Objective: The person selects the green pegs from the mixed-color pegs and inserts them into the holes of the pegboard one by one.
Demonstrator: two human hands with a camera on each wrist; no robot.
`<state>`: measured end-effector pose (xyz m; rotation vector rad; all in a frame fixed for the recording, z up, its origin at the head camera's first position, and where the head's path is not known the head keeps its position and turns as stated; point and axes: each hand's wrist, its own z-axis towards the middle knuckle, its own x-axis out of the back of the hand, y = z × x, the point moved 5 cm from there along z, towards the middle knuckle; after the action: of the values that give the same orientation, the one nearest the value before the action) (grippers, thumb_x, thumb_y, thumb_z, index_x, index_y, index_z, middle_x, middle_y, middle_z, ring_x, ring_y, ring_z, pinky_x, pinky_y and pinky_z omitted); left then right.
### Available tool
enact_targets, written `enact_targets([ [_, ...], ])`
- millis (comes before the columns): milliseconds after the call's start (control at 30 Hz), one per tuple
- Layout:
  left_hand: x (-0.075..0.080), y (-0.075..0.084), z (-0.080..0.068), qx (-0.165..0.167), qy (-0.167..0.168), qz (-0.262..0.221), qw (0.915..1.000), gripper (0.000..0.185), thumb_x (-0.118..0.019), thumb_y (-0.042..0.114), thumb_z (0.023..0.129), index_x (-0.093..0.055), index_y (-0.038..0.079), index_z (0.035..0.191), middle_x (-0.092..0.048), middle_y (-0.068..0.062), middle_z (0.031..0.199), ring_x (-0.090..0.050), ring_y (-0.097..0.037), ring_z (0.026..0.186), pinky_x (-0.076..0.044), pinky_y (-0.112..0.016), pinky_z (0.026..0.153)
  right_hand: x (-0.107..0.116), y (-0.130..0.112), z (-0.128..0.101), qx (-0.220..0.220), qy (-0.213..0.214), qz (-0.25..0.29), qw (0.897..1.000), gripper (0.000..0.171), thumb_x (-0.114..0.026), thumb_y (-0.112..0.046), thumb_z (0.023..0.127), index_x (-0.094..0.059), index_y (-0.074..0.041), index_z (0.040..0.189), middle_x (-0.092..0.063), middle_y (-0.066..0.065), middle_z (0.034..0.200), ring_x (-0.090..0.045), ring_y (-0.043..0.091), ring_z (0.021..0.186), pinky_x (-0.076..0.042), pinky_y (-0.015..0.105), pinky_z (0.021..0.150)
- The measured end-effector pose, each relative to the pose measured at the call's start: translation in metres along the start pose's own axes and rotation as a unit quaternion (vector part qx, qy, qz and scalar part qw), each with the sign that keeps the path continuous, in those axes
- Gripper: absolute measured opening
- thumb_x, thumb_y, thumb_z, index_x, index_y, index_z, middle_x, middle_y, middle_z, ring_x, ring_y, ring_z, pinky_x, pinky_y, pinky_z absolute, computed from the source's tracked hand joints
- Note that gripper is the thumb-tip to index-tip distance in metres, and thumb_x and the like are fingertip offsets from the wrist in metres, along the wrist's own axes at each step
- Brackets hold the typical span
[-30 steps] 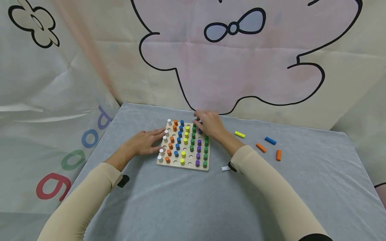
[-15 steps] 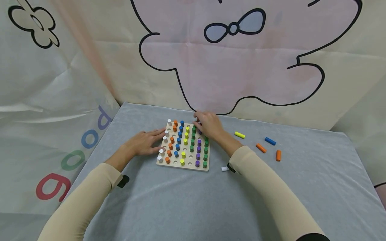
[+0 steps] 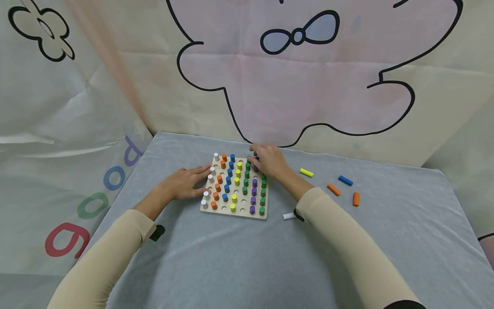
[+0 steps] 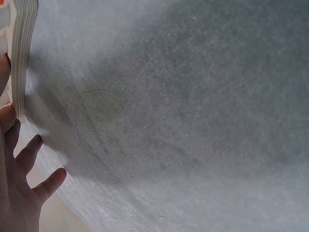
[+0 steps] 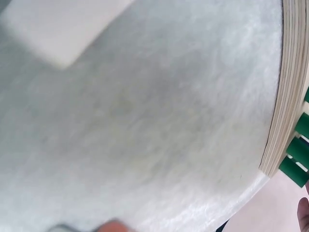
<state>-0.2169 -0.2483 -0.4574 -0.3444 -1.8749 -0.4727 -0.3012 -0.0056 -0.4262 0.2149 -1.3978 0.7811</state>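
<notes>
A square wooden pegboard (image 3: pixel 247 215) carries columns of white, orange, blue, yellow, green and purple pegs, with some bare holes between them. My left hand (image 3: pixel 185 183) rests along its left edge, fingers extended and thumb near the front left corner. In the left wrist view, spread fingers of the left hand (image 4: pixel 21 193) lie beside the board's layered edge (image 4: pixel 24 53). At the far right corner my right hand (image 3: pixel 269 161) pinches a dark peg (image 3: pixel 255 153), whose colour is unclear. Green pegs (image 5: pixel 294 170) line the board's side in the right wrist view, where only fingertips (image 5: pixel 303 215) show.
Loose pegs lie right of the board: yellow (image 3: pixel 306 172), blue (image 3: pixel 345 180) and two orange, one of them an upright-lying orange peg (image 3: pixel 356 199). A white peg (image 3: pixel 288 216) lies partly under the right cuff. Grey cloth (image 3: pixel 216 257) covers the table; printed fabric hangs behind.
My right hand has shifted very slightly to the right and nearer at the board's far corner. The left hand and the loose pegs stay where they were.
</notes>
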Motion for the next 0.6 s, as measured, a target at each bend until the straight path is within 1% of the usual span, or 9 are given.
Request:
enact_targets([
  [133,0.000,0.000,0.000,-0.001,0.000,0.006,1.0000,0.077,-0.052,0.052,0.098,-0.028,0.009,0.157,-0.018,-0.008,0.165,-0.036,-0.033,0.143,-0.039,-0.062,0.103,0.006,0.001,-0.005,0.001,-0.010,0.003,1.000,0.035,-0.066,-0.033,0.097,-0.067,-0.006,0.118,-0.072,0.008,0.100,-0.064,0.023,0.085,-0.052,0.038,0.080],
  [200,0.000,0.000,0.000,0.000,-0.001,0.011,0.9999,0.077,-0.051,0.052,0.098,-0.028,0.008,0.157,-0.018,-0.009,0.165,-0.036,-0.033,0.143,-0.038,-0.063,0.103,0.010,0.001,-0.008,0.001,-0.022,0.002,1.000,0.037,-0.066,-0.034,0.097,-0.066,-0.006,0.121,-0.071,0.009,0.105,-0.065,0.025,0.091,-0.052,0.041,0.085],
  [300,0.000,0.000,0.000,0.001,-0.001,0.016,0.9999,0.077,-0.051,0.052,0.098,-0.028,0.008,0.157,-0.019,-0.009,0.165,-0.036,-0.034,0.144,-0.037,-0.064,0.103,0.019,0.000,-0.016,-0.001,-0.046,-0.001,0.999,0.043,-0.066,-0.034,0.096,-0.062,-0.005,0.128,-0.068,0.012,0.119,-0.063,0.029,0.110,-0.047,0.047,0.098],
  [367,0.000,0.000,0.000,0.000,-0.002,0.016,0.9999,0.077,-0.051,0.052,0.098,-0.028,0.008,0.157,-0.018,-0.009,0.165,-0.036,-0.034,0.144,-0.037,-0.065,0.103,0.026,0.002,-0.023,-0.002,-0.058,-0.008,0.998,0.048,-0.065,-0.037,0.096,-0.059,-0.006,0.133,-0.063,0.014,0.130,-0.058,0.032,0.122,-0.041,0.052,0.104],
  [433,0.000,0.000,0.000,-0.003,-0.001,0.016,0.9999,0.077,-0.051,0.052,0.098,-0.028,0.008,0.157,-0.018,-0.009,0.165,-0.036,-0.034,0.144,-0.037,-0.065,0.103,0.035,0.005,-0.033,0.001,-0.067,-0.016,0.998,0.053,-0.065,-0.038,0.096,-0.056,-0.006,0.137,-0.059,0.016,0.136,-0.053,0.034,0.127,-0.038,0.054,0.106],
  [600,0.001,0.002,0.000,-0.007,-0.001,0.014,0.9999,0.077,-0.052,0.051,0.098,-0.029,0.007,0.157,-0.019,-0.009,0.165,-0.036,-0.034,0.143,-0.036,-0.065,0.104,0.060,0.016,-0.061,0.018,-0.088,-0.058,0.994,0.063,-0.065,-0.042,0.095,-0.049,-0.006,0.144,-0.052,0.020,0.141,-0.048,0.039,0.130,-0.035,0.061,0.106],
])
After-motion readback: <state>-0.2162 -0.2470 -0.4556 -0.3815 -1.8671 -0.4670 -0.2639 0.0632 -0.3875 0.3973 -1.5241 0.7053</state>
